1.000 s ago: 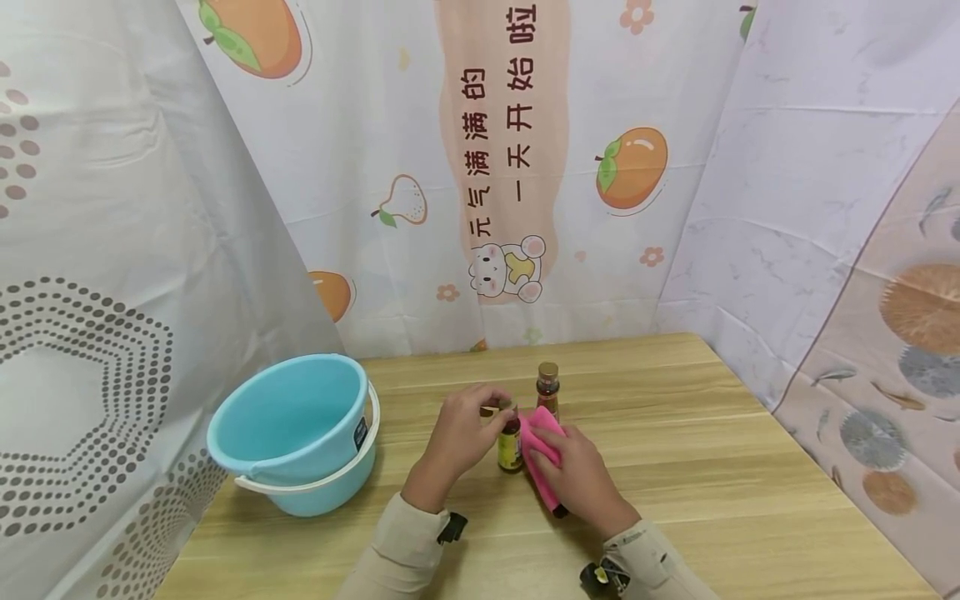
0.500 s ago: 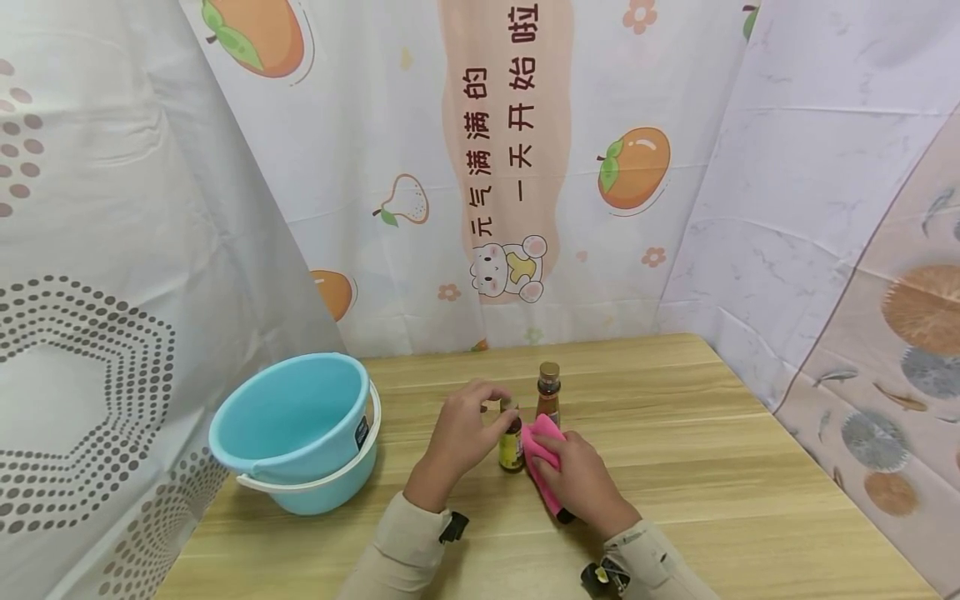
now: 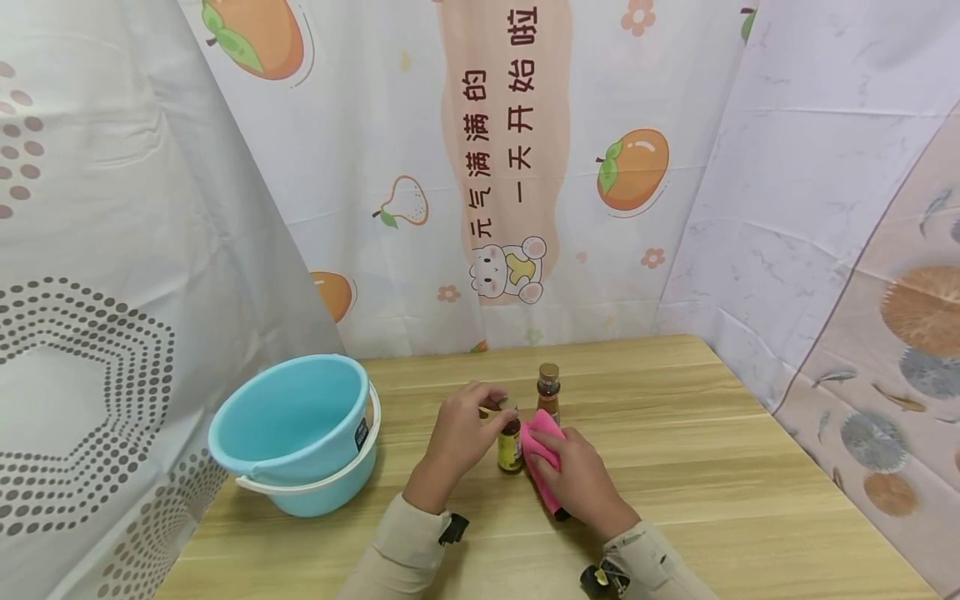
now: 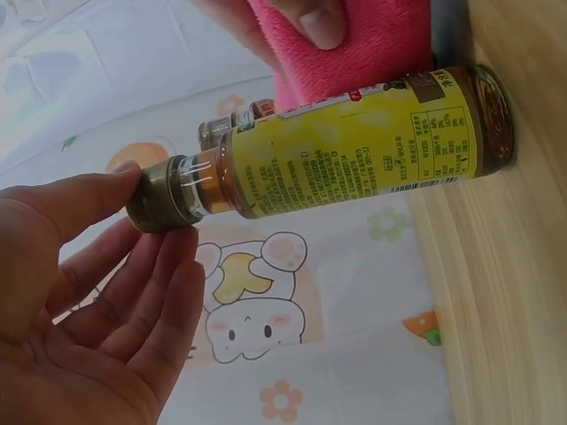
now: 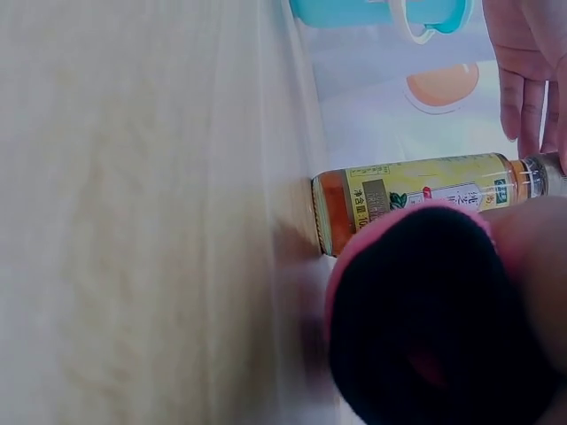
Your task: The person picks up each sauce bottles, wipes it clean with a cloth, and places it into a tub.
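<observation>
A small glass bottle with a yellow label (image 3: 510, 452) stands upright on the table. My left hand (image 3: 461, 432) pinches its brownish cap (image 4: 162, 197) between thumb and fingers. In my right hand (image 3: 587, 482) is a folded pink cloth (image 4: 381, 49), gripped close against the bottle's side. The cloth's black underside (image 5: 434, 328) fills much of the right wrist view and hides part of the label. Just behind the cloth, a second bottle with a gold-brown cap (image 3: 549, 392) stands partly covered.
Light blue buckets (image 3: 300, 500), one nested in the other, stand at the table's left with a white handle. The wood-grain table (image 3: 675, 467) reaches to a printed curtain (image 3: 420, 275) at the back. More curtains hang along both sides.
The pink cloth and right hand have shifted very slightly beside the bottle. The left hand keeps its place on the cap, and the bottles stay put.
</observation>
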`<move>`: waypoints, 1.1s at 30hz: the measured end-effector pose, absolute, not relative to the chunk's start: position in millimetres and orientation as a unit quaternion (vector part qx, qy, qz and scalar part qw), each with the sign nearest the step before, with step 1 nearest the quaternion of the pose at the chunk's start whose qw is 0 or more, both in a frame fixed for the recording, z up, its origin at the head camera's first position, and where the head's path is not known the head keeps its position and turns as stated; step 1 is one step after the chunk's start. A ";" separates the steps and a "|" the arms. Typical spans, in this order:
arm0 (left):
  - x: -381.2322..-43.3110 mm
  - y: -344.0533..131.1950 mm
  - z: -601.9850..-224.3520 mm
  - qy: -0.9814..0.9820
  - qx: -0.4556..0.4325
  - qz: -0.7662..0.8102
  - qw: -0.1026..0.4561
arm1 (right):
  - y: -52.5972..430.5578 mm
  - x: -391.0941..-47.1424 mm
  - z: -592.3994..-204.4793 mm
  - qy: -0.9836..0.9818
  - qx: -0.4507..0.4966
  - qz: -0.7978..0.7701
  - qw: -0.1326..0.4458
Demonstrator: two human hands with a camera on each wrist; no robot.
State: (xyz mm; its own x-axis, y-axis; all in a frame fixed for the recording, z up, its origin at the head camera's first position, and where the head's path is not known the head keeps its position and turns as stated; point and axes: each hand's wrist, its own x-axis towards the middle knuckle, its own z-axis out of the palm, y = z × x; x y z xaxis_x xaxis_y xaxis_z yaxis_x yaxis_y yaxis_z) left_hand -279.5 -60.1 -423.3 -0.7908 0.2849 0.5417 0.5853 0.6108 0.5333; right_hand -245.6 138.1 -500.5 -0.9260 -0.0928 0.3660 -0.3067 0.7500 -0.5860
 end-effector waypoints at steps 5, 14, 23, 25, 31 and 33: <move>-279.8 -60.5 -423.0 -0.873 -0.251 -0.368 0.197 | 137.9 -243.5 -497.9 -0.910 0.111 0.356 0.183; -279.2 -60.3 -420.4 -0.872 -0.268 -0.365 0.185 | 139.4 -243.4 -493.5 -0.878 0.141 0.384 0.251; -279.5 -61.0 -420.5 -0.864 -0.288 -0.371 0.184 | 139.0 -242.7 -492.1 -0.869 0.144 0.396 0.258; -279.7 -61.1 -420.7 -0.863 -0.289 -0.371 0.185 | 138.3 -243.0 -492.4 -0.870 0.144 0.393 0.260; -280.8 -61.5 -421.1 -0.862 -0.290 -0.370 0.190 | 136.5 -244.0 -493.7 -0.883 0.127 0.383 0.238; -280.3 -61.6 -420.9 -0.863 -0.290 -0.368 0.190 | 136.4 -244.0 -494.4 -0.891 0.119 0.378 0.221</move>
State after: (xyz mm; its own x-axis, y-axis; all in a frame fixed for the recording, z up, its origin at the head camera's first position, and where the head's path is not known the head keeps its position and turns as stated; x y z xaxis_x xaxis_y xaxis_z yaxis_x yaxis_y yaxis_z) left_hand -280.3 -61.6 -420.9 -0.7596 0.3601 0.5416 0.6403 0.5607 0.5250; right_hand -244.0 136.4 -494.4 -0.8741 -0.0442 0.4837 -0.3785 0.6862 -0.6212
